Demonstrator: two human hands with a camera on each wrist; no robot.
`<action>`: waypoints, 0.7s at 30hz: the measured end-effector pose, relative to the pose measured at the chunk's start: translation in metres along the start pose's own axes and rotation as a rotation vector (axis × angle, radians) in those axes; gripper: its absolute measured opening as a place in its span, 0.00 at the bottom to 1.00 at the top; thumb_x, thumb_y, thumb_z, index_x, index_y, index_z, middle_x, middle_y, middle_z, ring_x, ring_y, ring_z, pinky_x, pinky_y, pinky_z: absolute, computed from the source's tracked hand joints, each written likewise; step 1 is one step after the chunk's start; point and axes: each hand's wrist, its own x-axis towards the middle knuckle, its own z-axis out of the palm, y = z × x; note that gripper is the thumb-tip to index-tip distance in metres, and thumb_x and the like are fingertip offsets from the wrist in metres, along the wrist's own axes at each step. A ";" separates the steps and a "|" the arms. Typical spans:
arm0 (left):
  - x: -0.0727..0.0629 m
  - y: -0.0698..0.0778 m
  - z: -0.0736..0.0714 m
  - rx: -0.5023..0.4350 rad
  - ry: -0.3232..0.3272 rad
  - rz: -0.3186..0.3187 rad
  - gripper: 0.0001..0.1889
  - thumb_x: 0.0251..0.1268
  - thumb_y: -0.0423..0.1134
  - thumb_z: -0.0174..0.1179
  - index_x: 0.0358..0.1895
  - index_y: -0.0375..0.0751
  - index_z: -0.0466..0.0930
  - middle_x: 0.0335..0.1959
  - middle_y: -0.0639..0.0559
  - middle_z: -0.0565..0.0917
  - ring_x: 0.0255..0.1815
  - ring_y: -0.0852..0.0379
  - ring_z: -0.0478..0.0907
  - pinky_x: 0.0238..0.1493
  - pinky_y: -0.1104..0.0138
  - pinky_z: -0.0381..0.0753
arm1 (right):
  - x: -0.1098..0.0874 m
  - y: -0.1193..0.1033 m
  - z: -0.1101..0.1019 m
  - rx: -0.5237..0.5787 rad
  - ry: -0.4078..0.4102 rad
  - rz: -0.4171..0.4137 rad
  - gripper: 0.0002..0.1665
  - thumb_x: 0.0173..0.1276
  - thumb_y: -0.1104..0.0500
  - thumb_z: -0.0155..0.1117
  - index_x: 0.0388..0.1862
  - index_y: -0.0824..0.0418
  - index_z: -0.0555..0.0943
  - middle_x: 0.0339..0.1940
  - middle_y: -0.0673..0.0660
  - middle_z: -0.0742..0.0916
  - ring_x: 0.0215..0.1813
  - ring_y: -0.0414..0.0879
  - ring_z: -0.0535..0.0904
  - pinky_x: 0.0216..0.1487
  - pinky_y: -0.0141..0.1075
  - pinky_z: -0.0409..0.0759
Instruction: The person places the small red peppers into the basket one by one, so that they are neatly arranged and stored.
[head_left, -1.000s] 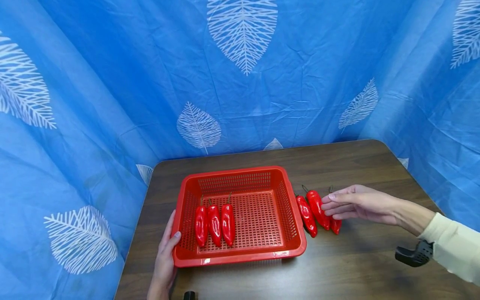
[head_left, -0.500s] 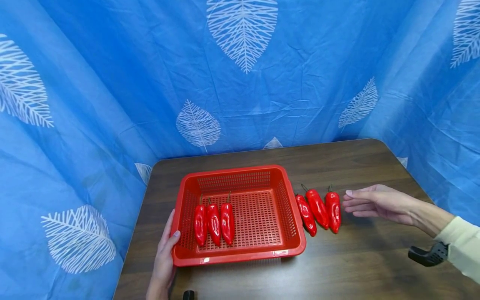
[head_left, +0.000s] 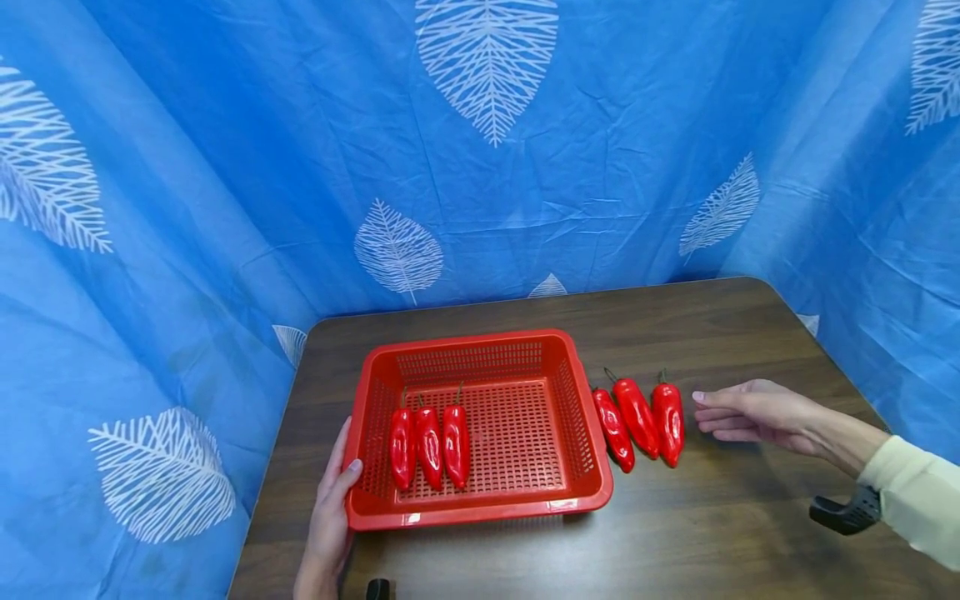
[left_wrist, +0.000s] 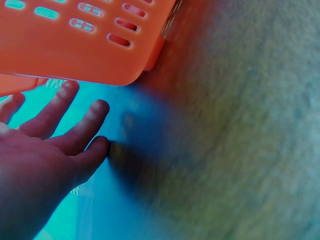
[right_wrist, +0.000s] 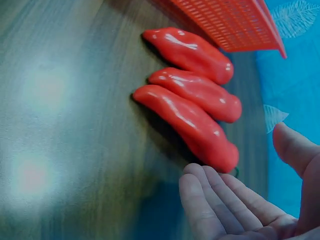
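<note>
A red plastic basket (head_left: 480,512) with a slotted floor stands on the table. Inside it, toward the left, lie three glossy red chili peppers (head_left: 428,448). My left hand (head_left: 327,521) holds the basket's left rim, thumb on top and fingers along the outside. In the left wrist view some of its fingers (left_wrist: 80,132) spread out below the rim. Outside the basket, on its right, three more red peppers (head_left: 636,419) lie side by side. My right hand (head_left: 757,417) hovers just right of them, fingers extended and holding nothing; in the right wrist view its fingertips are near the closest pepper (right_wrist: 187,127).
The brown wooden table (head_left: 675,533) has its far edge against a blue curtain (head_left: 585,167) with white leaf prints. Black wrist devices (head_left: 847,510) sit at both wrists, the left one (head_left: 378,590) showing at the bottom edge.
My right hand has moved right, off the rightmost loose pepper, which it partly covered before and which now shows whole. The left hand and basket have stayed in place.
</note>
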 end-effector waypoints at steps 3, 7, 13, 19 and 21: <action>0.000 0.000 0.000 -0.002 -0.003 0.000 0.38 0.90 0.47 0.47 0.93 0.61 0.40 0.94 0.57 0.46 0.93 0.44 0.45 0.69 0.74 0.76 | 0.004 0.003 0.003 -0.003 0.005 0.004 0.49 0.87 0.44 0.61 0.80 0.86 0.61 0.68 0.75 0.86 0.65 0.59 0.89 0.65 0.47 0.88; 0.000 -0.001 0.000 -0.005 -0.004 0.001 0.38 0.91 0.46 0.46 0.93 0.61 0.39 0.94 0.58 0.46 0.93 0.45 0.44 0.69 0.74 0.75 | 0.009 0.003 0.008 -0.010 0.028 0.017 0.50 0.86 0.42 0.61 0.79 0.85 0.63 0.66 0.75 0.86 0.63 0.59 0.90 0.64 0.47 0.89; 0.000 -0.002 0.000 -0.006 0.002 -0.012 0.38 0.90 0.46 0.47 0.93 0.61 0.40 0.93 0.58 0.46 0.93 0.45 0.44 0.68 0.74 0.76 | 0.017 0.006 0.016 -0.012 0.054 0.031 0.46 0.83 0.42 0.65 0.75 0.83 0.71 0.59 0.69 0.91 0.58 0.57 0.92 0.61 0.47 0.90; -0.001 -0.001 0.000 -0.003 0.006 -0.004 0.38 0.90 0.46 0.47 0.93 0.60 0.40 0.93 0.58 0.46 0.93 0.44 0.45 0.68 0.74 0.77 | 0.023 0.006 0.021 -0.033 0.083 0.005 0.45 0.83 0.44 0.67 0.73 0.84 0.71 0.55 0.67 0.93 0.55 0.54 0.93 0.59 0.46 0.91; -0.001 -0.001 0.000 -0.002 0.005 -0.003 0.38 0.90 0.46 0.47 0.93 0.61 0.40 0.94 0.57 0.46 0.93 0.44 0.44 0.68 0.74 0.77 | 0.025 0.005 0.023 -0.045 0.099 0.000 0.45 0.82 0.44 0.68 0.73 0.84 0.72 0.54 0.66 0.94 0.53 0.52 0.93 0.58 0.46 0.92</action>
